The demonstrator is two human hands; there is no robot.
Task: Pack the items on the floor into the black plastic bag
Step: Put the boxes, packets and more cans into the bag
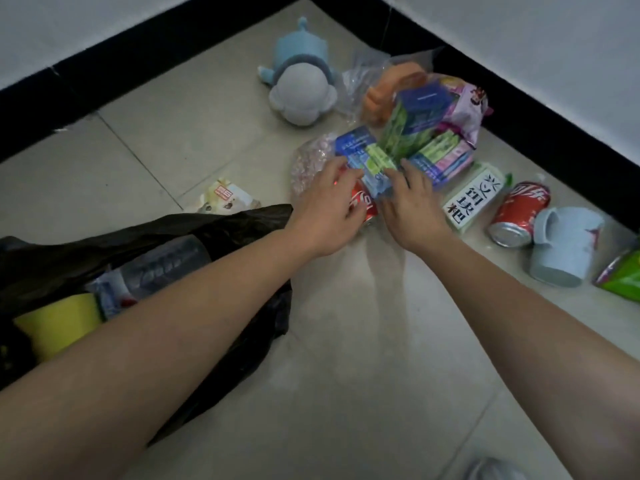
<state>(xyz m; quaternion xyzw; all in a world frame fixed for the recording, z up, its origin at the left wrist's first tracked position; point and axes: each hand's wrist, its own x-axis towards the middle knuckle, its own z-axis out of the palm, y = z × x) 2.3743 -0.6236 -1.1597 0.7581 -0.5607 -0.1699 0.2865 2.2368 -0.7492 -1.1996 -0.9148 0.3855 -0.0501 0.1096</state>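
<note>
The black plastic bag (pixel 242 223) lies open on the floor at the left, holding a clear bottle (pixel 162 265) and a yellow item (pixel 59 323). My left hand (pixel 329 209) and my right hand (pixel 412 209) both close on a blue and green carton (pixel 363 164) lying on a red cola can (pixel 362 206). More blue, green and pink cartons (pixel 433 147) are piled just behind it.
A blue plush toy (pixel 301 84), an orange item in clear wrap (pixel 384 88), a purple packet (pixel 467 109), a white labelled pack (pixel 472 199), a second red can (pixel 519 216), a pale blue mug (pixel 561 251), a green packet (pixel 623 275) and a snack sachet (pixel 225 199) lie along the black skirting.
</note>
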